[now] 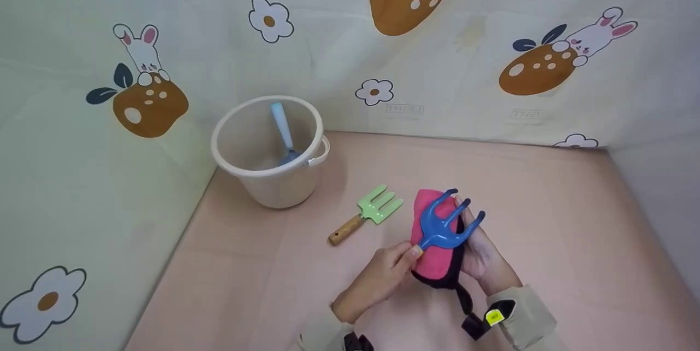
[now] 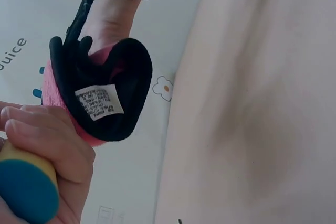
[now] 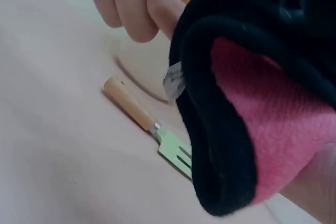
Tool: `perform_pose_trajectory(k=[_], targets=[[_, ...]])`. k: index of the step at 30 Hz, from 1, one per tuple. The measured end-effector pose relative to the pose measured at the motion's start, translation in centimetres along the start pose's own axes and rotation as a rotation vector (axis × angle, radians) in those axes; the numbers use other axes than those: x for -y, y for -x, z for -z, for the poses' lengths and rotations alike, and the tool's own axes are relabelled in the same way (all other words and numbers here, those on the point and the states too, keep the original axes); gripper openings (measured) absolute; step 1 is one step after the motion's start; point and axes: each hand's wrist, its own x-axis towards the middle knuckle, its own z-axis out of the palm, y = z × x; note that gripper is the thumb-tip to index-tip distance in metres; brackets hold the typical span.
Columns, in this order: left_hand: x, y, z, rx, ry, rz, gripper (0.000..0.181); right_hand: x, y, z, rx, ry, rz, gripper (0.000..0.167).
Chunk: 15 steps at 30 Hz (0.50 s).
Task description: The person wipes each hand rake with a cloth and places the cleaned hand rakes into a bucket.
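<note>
A person's left hand [image 1: 383, 271] wrapped its fingers round the handle of a blue three-pronged fork [image 1: 440, 230], whose head crossed in front of a pink-and-black cloth pouch [image 1: 437, 264] held in the curved right hand [image 1: 486, 261], its fingers partly hidden behind the cloth. Beyond the left hand lay a green fork [image 1: 369, 212], and farther out, leftward, stood a beige bucket [image 1: 276, 187] with a light-blue-handled tool [image 1: 282, 126] leaning inside.

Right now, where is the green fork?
In the head view, the green fork lies on the table, left of the pink pouch and below and right of the bucket.
</note>
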Motion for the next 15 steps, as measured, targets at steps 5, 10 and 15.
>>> perform_pose_trajectory(k=[5,10,15], targets=[[0.02,-0.12,0.08,0.006,-0.033,-0.006,0.037,0.05,0.25,0.26,0.171,-0.049,-0.014,0.063],[-0.28,-0.13,0.16,0.036,-0.026,0.000,0.035,0.08,0.61,0.18,0.181,-0.085,0.049,0.057],[-0.49,0.10,0.33,0.055,-0.036,0.017,0.036,0.08,0.90,-0.13,0.016,-0.041,0.100,0.045]])
